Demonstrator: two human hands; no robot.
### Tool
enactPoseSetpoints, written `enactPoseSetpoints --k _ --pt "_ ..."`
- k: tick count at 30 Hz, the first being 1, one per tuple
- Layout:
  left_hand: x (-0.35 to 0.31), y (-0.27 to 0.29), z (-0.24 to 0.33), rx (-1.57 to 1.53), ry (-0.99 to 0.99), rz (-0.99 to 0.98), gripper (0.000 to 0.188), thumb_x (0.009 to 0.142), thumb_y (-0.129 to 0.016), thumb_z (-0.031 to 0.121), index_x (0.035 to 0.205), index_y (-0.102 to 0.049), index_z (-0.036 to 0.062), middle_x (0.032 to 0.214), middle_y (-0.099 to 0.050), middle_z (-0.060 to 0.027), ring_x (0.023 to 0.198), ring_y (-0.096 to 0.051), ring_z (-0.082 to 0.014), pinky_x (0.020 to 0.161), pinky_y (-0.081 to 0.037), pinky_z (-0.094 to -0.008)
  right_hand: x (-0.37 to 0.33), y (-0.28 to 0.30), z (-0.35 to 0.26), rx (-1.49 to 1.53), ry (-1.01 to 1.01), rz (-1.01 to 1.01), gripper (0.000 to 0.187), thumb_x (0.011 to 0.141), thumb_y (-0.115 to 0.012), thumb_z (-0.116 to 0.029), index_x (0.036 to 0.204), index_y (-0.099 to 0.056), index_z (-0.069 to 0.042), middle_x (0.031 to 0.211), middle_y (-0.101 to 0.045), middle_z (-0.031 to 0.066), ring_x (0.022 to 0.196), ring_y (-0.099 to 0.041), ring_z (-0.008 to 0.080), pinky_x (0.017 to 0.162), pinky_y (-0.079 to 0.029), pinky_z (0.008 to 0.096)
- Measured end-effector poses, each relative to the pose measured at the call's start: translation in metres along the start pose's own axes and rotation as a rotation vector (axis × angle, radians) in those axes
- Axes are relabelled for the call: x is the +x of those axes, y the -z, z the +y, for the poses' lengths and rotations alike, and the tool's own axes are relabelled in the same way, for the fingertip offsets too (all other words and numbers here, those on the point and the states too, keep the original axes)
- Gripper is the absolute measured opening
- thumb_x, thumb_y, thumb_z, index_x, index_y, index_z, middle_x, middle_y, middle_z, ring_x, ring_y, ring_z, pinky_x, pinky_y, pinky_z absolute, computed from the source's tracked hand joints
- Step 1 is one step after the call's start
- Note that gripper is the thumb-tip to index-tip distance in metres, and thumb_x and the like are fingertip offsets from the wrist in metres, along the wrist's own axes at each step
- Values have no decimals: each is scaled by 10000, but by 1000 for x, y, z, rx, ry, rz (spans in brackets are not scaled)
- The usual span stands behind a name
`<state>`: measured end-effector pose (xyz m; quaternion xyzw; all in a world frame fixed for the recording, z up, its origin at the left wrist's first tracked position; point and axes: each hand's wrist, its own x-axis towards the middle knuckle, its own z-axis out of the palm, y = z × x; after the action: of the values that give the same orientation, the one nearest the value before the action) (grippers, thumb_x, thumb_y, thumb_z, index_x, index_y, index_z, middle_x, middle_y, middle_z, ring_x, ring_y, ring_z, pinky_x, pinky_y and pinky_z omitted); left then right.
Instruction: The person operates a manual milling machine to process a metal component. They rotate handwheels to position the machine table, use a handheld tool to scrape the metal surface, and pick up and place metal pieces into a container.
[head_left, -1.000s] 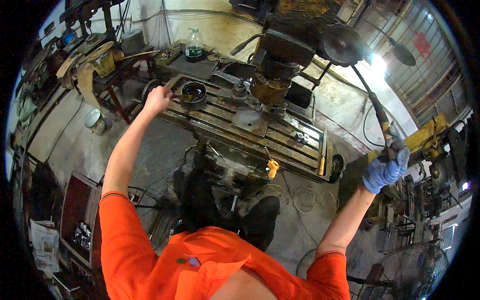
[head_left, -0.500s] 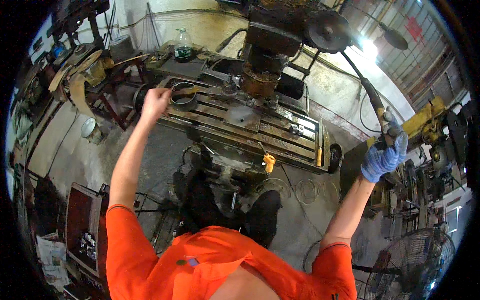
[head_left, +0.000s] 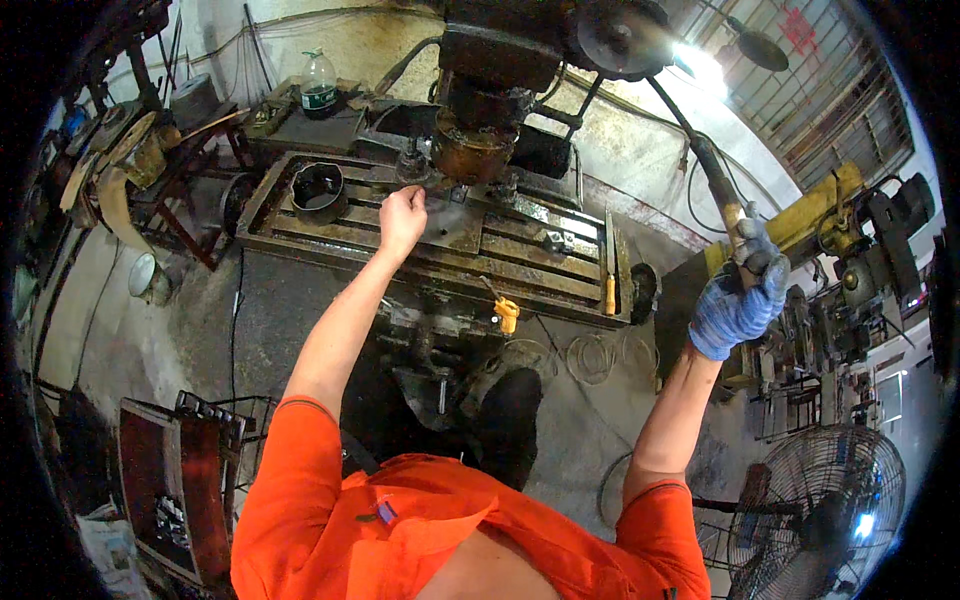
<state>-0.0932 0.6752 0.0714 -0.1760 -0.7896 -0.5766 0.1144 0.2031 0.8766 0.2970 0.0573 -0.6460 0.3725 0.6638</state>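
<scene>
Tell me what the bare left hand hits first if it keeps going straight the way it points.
Probably the drill head: the left hand sits over the flat plate on the machine table and points up toward it. Depth is unclear.

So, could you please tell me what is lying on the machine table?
On the table: a black ring, a flat plate under the left hand, and a yellow-handled tool. The plate's underside is hidden.

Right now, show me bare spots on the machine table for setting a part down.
Free: the slotted table between the left hand and the small block. Crowded: the left end, taken by the black ring, and under the spindle.
</scene>
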Motion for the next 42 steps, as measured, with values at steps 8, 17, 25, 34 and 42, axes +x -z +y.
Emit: enactPoseSetpoints --k 8,17,25,34,42 --pt "-4 7 -14 1 -27 -34 240 812 -521 175 903 -629 -18 778 -610 -219 759 -612 -342 660 -477 -378 -14 -1 6 25 -59 7 405 880 -425 -320 857 -592 48 893 -615 132 726 -517 148 736 -394 280" --pt "-1 115 -38 116 -89 115 239 833 -536 199 923 -626 -3 782 -616 -207 737 -629 -306 628 -479 -360 -29 -1 7 102 -165 50 341 885 -377 -237 863 -577 39 784 -555 74 851 -503 188 938 -326 382" --pt "17 177 -62 674 -268 266 213 846 -505 178 1004 -596 68 843 -603 -163 737 -591 -336 641 -467 -412 -39 2 20 69 -21 -11 363 862 -471 -306 839 -596 33 784 -583 102 675 -475 140 715 -374 295" --pt "3 169 -85 832 -307 195 267 833 -514 179 1084 -551 96 865 -575 -151 715 -578 -330 644 -459 -412 -52 4 25 192 -148 16 306 839 -476 -226 619 -413 -22 645 -430 36 664 -412 159 892 -348 372" --pt "-14 207 -64 706 -232 124 409 850 -512 294 1213 -443 120 933 -584 -139 771 -592 -310 665 -467 -402 -45 7 27 173 -91 -8 343 843 -454 -277 762 -550 42 752 -542 99 725 -468 184 883 -358 369"
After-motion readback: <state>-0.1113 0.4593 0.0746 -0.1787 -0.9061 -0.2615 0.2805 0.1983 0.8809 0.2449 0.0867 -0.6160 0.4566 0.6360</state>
